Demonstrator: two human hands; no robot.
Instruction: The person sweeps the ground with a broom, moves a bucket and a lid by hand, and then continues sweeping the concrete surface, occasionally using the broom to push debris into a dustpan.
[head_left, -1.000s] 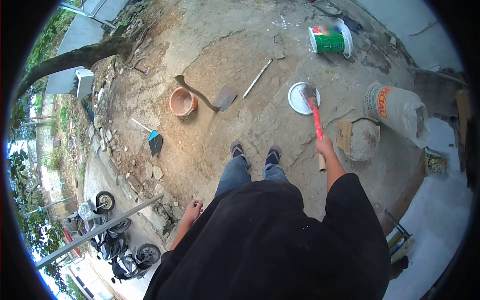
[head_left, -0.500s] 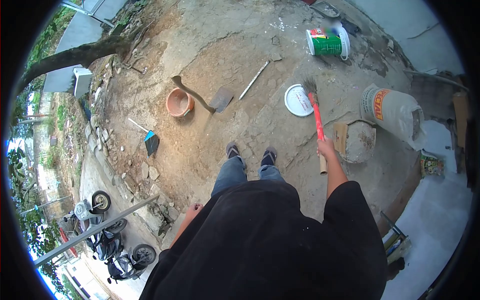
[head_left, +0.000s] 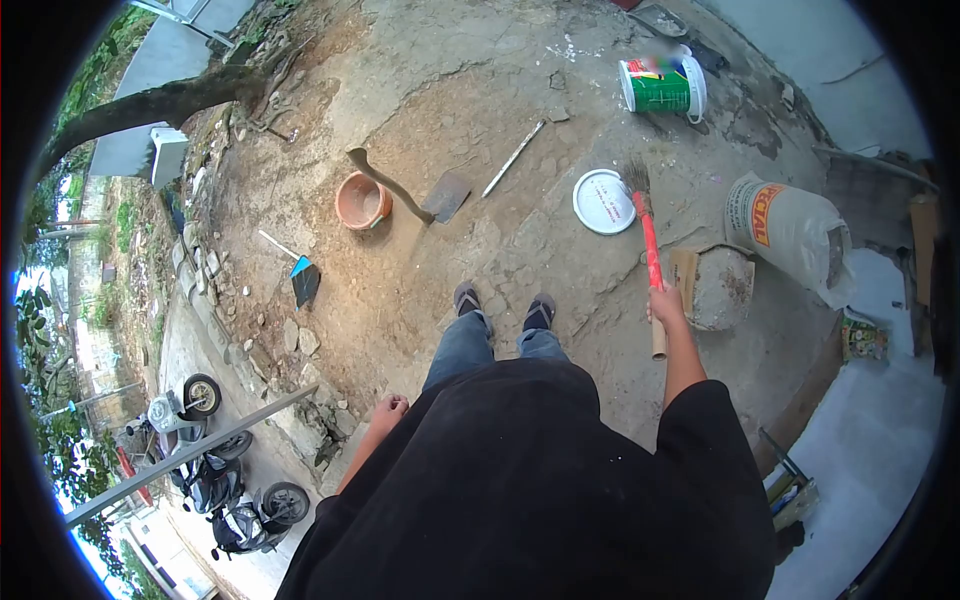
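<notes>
The right hand [head_left: 666, 303] is wrapped tightly around a red-handled brush [head_left: 650, 245] with a pale wooden butt and dark bristles, gripping it near the butt. The brush slopes away from the person. Its bristles are low over the cracked concrete ground [head_left: 560, 260], just beside the right rim of a round white plastic lid [head_left: 603, 201]. The left hand [head_left: 388, 410] hangs by the hip, curled into a loose fist with nothing in it.

Just right of the brush handle sits a grey cement-filled tub [head_left: 722, 285] with a brown cardboard piece [head_left: 684, 275] against it. Beyond it a white printed sack [head_left: 790, 225] slumps toward the ground's right edge. A green-and-white bucket [head_left: 660, 85] lies on its side near the far edge.

Left of the lid lie a thin metal rod [head_left: 515, 157] and a wooden-handled hoe [head_left: 410, 190], the hoe just beside an orange plastic bowl [head_left: 362, 200]. A blue-and-black scoop [head_left: 303, 280] rests near the stony left edge. The person's sandalled feet [head_left: 505, 305] stand between the scoop and the brush.
</notes>
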